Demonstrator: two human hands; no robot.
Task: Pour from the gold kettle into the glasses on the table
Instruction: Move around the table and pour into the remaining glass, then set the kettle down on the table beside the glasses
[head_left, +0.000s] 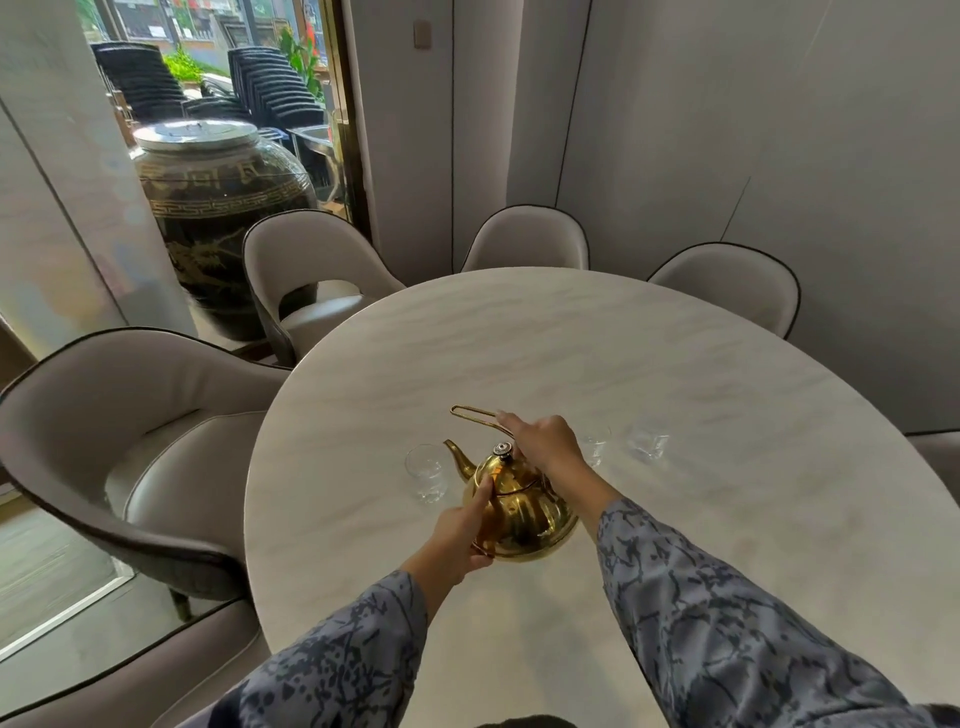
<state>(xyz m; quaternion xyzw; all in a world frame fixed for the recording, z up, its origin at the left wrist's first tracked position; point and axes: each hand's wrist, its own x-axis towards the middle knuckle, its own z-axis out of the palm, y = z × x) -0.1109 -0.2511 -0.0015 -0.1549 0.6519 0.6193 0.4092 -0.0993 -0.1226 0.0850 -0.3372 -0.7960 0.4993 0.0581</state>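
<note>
A gold kettle (524, 514) sits on the round white marble table (519, 343), its spout pointing left toward a clear glass (427, 474). My right hand (540, 441) grips the thin gold wire handle (470, 414) raised above the kettle. My left hand (462, 530) presses against the kettle's left side, a finger up near the lid. Two more clear glasses stand to the right, one (595, 441) partly behind my right wrist and one (647, 441) further right.
Pale upholstered chairs ring the table: one at near left (130, 447), one at far left (306, 280), two at the back (524, 239) (727, 286). A large dark jar (218, 208) stands by the glass door.
</note>
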